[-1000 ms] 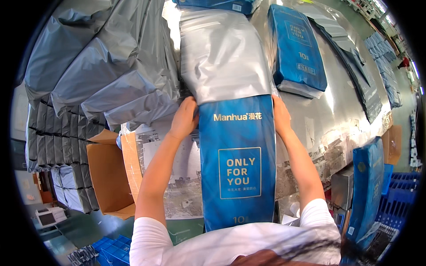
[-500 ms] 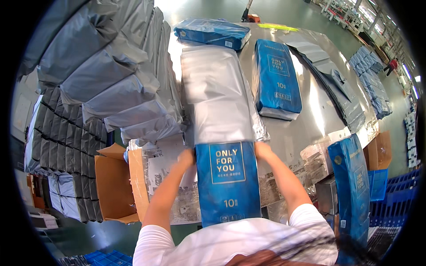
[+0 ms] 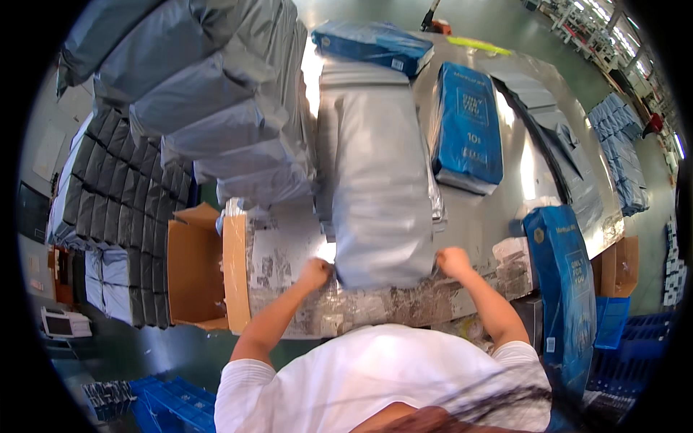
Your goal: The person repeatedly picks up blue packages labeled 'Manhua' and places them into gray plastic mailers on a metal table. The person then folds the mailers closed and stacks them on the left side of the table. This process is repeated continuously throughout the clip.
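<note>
A long grey plastic bag (image 3: 379, 187) lies lengthwise on the metal table in front of me, full and bulging. Its near end hangs close to the table's front edge, and no blue shows on its outside. My left hand (image 3: 316, 274) is closed at the bag's near left corner. On the other side, my right hand (image 3: 453, 263) is closed at the near right edge. The fingers of both hands are curled and partly hidden, pinching the bag's edge. Beneath the full bag, more flat grey bags (image 3: 328, 144) stick out at the left.
Stacked grey wrapped packs (image 3: 238, 115) rise at the left, above an open cardboard box (image 3: 196, 267). Blue packages lie at the table's back (image 3: 372, 45) and right of the bag (image 3: 468, 130). Another blue package (image 3: 561, 281) stands at the right edge. Loose grey bags (image 3: 556, 137) lie far right.
The blue package that stuck out of the grey bag toward me is now covered by it. Both hands have stayed beside the bag's near end, now with bent arms spread outward.
</note>
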The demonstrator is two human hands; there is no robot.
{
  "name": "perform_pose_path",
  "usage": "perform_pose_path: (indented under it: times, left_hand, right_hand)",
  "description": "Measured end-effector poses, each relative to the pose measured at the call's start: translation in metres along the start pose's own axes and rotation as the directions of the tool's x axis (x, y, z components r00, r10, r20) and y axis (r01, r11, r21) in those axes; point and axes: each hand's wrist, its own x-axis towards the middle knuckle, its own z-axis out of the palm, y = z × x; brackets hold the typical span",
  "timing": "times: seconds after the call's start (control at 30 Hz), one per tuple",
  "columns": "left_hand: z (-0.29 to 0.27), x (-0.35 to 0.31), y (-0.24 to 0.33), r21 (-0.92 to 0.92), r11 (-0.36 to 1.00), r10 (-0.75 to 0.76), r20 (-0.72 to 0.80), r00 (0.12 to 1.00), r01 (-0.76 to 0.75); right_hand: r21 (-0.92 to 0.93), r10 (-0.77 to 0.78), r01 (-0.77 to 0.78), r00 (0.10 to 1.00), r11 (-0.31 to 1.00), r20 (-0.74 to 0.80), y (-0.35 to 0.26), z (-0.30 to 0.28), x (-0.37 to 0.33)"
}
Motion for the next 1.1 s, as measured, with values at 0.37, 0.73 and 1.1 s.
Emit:
perform_pose_path:
  times: [0.37,0.73,1.1]
  left_hand:
    - [0.015,-0.073,-0.009,-0.668,0.702,-0.176,0.172,0.969,0.247]
    - [0.016,-0.076,-0.016,-0.729,0.652,-0.050,0.234,0.971,0.209]
    - [-0.070,-0.048,0.034,0.681,0.321,0.808,0.166,0.565,-0.658]
  right_hand:
    - [0.428,-0.114,0.063,0.989,0.902,0.094,-0.104,0.040,-0.060]
    - [0.905,0.292,0.103,0.926,0.414,-0.239,-0.141,0.059,-0.078]
    - [-0.502,-0.417,0.226,0.855,0.835,-0.308,-0.050,-0.042,-0.108]
